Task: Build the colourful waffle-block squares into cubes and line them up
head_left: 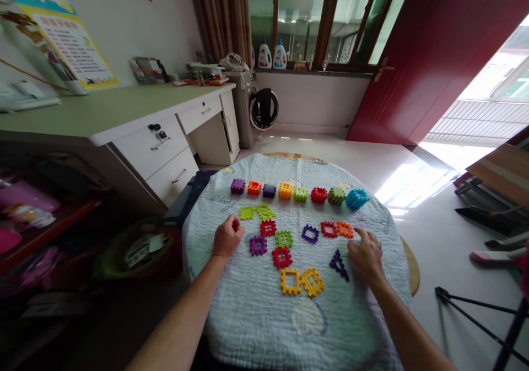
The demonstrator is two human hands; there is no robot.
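My left hand (228, 236) rests on the cloth at the left with its fingers curled in, and nothing shows in it. Near it lie a lime-green flat tile (247, 213), a purple tile (258, 245) and a red tile (268, 227). On the right, my right hand (367, 254) has its fingers apart, the index finger reaching close to an orange square tile (345, 229); I cannot tell whether they touch. A dark purple triangle piece (339, 265) lies beside that hand. Between the hands are a green tile (284, 238) and two yellow tiles, one an open frame (291, 281).
A row of assembled toothed cubes, from a purple cube (237, 186) to a blue block (357, 198), stands along the far side of the round table, covered with a pale cloth (256, 327). A desk (157, 103) stands left; black tripod legs (475, 302) stand right.
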